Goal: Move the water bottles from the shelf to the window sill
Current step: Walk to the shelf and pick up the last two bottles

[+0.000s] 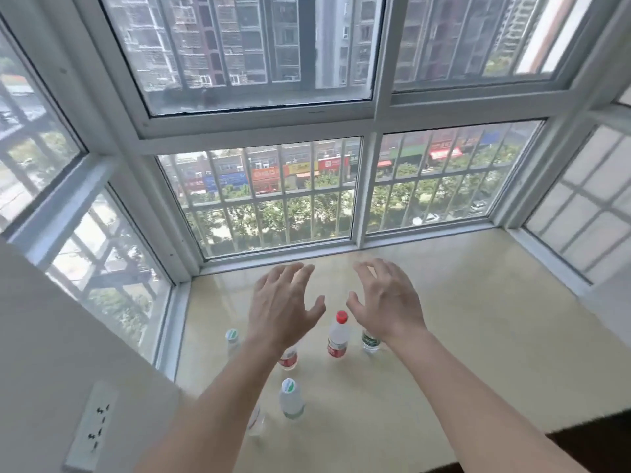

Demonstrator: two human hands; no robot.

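Hands: left hand point(285, 302) and right hand point(387, 298) hovered empty, fingers spread.
Bottles: stood upright on window sill point(461, 319), around red-capped bottle point(338, 336).
Handling: probably light, smooth (grasp mid-body).

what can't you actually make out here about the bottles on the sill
- Red-labelled bottle, head view: its cap and upper body are hidden behind the left forearm.
- Green-labelled bottle: its top is hidden by the right hand.
- Clear bottle near the sill's front: mostly covered by the left forearm, cap unseen.
- Label print on every bottle: too small and blurred to read.
- The shelf: out of frame.
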